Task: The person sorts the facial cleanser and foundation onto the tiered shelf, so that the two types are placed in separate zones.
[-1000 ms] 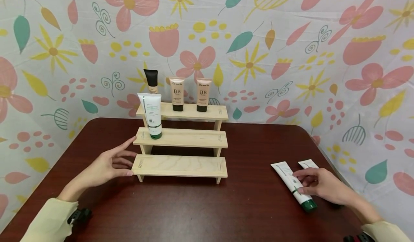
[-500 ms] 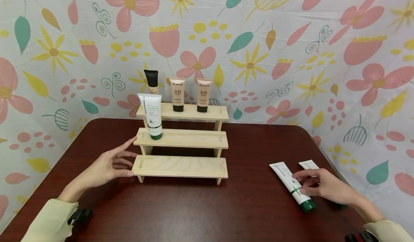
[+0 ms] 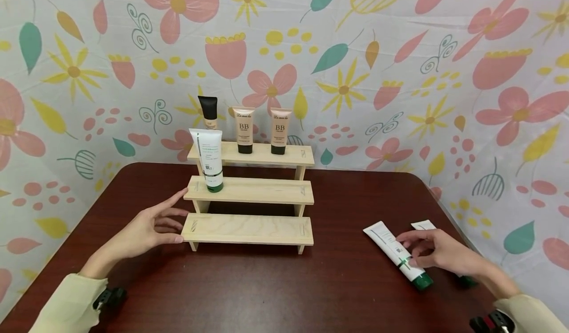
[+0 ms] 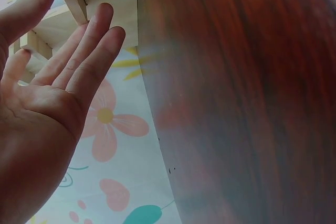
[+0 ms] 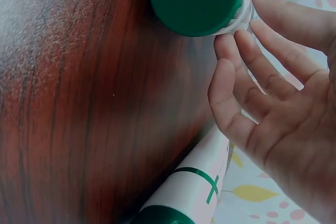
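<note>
My left hand touches the left end of a three-step wooden display stand, its fingers extended and thumb at the lowest board. On the right of the table, my right hand holds a white squeeze tube with a green cap; the thumb is over it and the curled fingers are along its side. A second white tube lies just beyond, partly hidden by that hand in the head view. On the stand's middle step, another white tube stands on its cap.
On the top step stand two beige BB cream tubes and, at its left, a black-topped tube partly behind the white one. A flowered cloth hangs behind the dark red table.
The white tube under my right hand has slid a little left, its tail end turning toward the stand, and the hand has moved slightly with it. My left hand stays at the stand.
</note>
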`<state>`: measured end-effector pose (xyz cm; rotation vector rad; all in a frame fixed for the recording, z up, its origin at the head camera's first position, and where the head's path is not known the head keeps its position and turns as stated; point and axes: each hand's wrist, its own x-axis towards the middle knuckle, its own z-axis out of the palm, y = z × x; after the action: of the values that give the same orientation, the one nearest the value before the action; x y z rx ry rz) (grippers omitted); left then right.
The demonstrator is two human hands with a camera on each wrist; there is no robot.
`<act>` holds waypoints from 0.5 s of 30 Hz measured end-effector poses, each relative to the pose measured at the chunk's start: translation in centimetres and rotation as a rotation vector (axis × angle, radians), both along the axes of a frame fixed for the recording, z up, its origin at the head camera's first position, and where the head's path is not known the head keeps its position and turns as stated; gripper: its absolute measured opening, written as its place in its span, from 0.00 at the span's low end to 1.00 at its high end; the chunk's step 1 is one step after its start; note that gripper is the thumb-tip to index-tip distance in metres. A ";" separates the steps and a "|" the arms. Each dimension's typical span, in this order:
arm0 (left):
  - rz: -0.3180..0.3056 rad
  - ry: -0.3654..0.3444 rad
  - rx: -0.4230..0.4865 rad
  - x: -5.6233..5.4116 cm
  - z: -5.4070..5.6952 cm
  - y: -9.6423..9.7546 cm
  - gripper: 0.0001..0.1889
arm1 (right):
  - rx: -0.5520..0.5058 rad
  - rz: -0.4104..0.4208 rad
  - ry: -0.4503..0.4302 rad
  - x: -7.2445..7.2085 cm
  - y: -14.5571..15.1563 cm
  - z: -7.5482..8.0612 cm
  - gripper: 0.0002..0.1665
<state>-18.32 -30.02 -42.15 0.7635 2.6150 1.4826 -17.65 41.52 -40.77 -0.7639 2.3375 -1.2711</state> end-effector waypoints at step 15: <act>0.009 -0.005 -0.001 -0.2 -0.3 -0.2 0.57 | 0.027 -0.020 -0.177 -0.6 -1.3 0.4 0.38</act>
<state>-18.53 -30.22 -42.45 0.7485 2.6188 1.4833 -18.21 40.19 -40.41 -0.5955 2.2208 -1.2585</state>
